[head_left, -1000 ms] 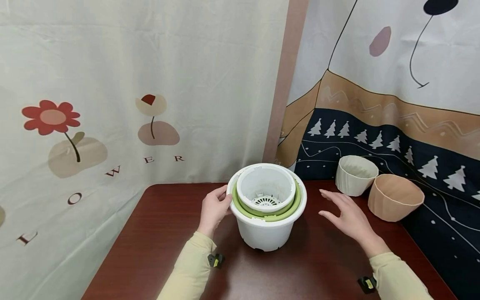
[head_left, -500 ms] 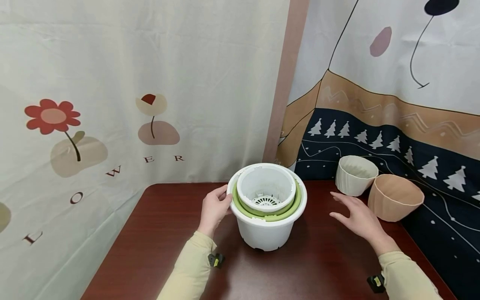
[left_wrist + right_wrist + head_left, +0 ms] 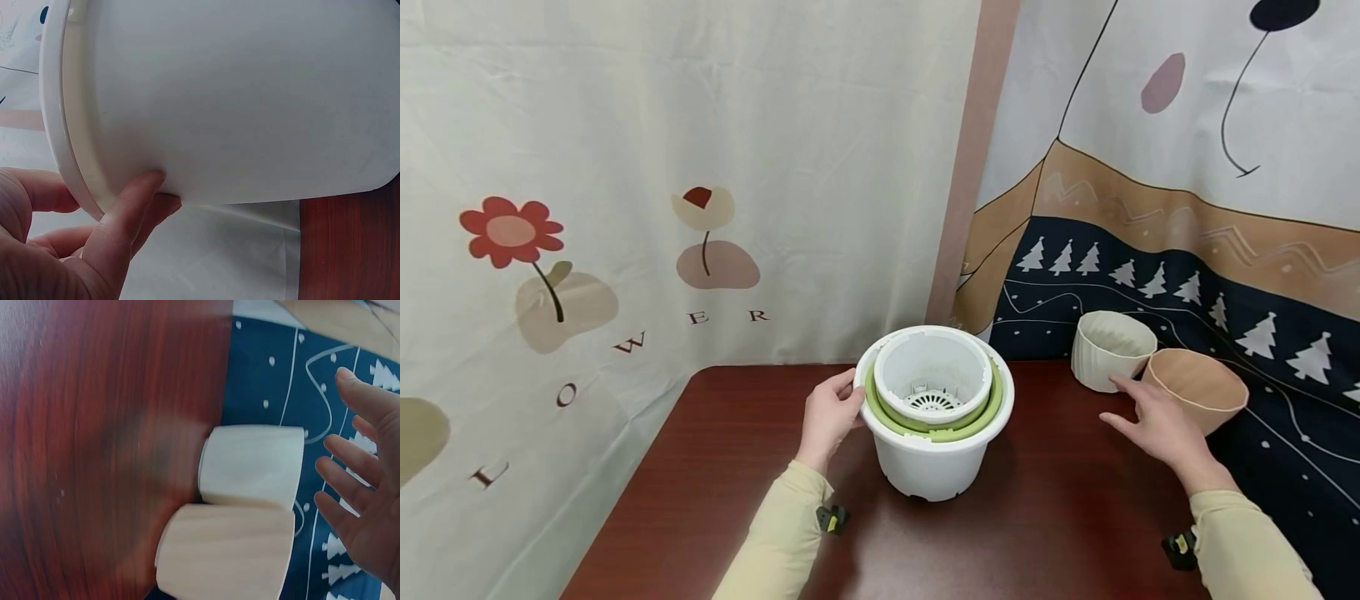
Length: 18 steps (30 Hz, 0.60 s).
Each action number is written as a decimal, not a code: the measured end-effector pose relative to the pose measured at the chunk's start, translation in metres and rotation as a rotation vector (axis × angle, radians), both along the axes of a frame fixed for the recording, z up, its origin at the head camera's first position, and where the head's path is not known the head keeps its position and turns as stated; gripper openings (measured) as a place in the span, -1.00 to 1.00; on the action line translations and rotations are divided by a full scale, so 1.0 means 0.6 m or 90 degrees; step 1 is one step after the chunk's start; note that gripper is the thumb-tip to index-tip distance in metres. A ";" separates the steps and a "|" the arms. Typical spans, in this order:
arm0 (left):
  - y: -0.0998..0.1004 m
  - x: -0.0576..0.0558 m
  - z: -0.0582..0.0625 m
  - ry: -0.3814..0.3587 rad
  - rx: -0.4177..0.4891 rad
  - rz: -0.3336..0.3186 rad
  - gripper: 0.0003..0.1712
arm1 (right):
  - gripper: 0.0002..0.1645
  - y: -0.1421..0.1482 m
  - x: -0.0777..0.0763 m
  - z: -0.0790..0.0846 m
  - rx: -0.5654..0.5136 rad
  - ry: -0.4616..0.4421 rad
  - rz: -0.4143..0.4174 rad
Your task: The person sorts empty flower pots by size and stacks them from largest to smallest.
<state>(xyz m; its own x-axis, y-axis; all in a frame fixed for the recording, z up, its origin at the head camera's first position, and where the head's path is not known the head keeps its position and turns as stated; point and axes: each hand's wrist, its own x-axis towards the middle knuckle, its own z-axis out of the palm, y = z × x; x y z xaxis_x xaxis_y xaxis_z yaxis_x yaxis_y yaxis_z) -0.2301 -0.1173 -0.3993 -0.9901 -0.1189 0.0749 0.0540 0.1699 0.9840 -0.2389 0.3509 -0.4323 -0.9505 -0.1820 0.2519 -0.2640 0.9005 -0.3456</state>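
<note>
Several plastic flowerpots stand nested on the table. The large white flowerpot [image 3: 931, 468] is outermost, a green pot [image 3: 951, 434] shows as a ring inside it, and a smaller white pot [image 3: 936, 367] with a slotted bottom sits innermost. My left hand [image 3: 829, 417] pinches the large pot's rim at its left side; in the left wrist view its fingertips [image 3: 153, 181] lie against the outer wall. My right hand [image 3: 1165, 429] is held with fingers spread and holds nothing. It overlaps the peach fluted pot [image 3: 1198, 387] in the head view, close to the white fluted pot [image 3: 1108, 354].
The dark red table [image 3: 737, 467] runs back to a cream curtain [image 3: 820, 167] with printed flowers. A navy cloth with printed trees [image 3: 1258, 335] hangs at the right, behind the two fluted pots. Those pots stand side by side near the table's right edge.
My right hand has moved away from the nested pots, rightward to the fluted pots. My left hand has stayed at the large pot's rim, and the pots stand where they were.
</note>
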 end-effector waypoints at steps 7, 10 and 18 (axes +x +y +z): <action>0.001 0.002 0.002 0.002 -0.001 0.004 -0.48 | -0.05 0.031 -0.009 0.009 0.016 -0.025 -0.033; 0.001 0.003 0.002 0.002 -0.002 0.005 -0.48 | -0.07 0.040 -0.012 0.007 0.027 -0.009 -0.052; 0.001 0.005 0.003 -0.002 -0.005 0.004 -0.49 | -0.11 0.063 -0.016 0.002 0.019 -0.013 -0.113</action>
<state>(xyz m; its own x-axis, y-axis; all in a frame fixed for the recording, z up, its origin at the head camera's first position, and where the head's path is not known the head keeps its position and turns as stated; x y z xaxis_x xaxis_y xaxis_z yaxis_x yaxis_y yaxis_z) -0.2273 -0.1165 -0.3975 -0.9896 -0.1243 0.0730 0.0502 0.1773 0.9829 -0.2485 0.3887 -0.4308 -0.9733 -0.0181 0.2286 -0.0931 0.9422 -0.3219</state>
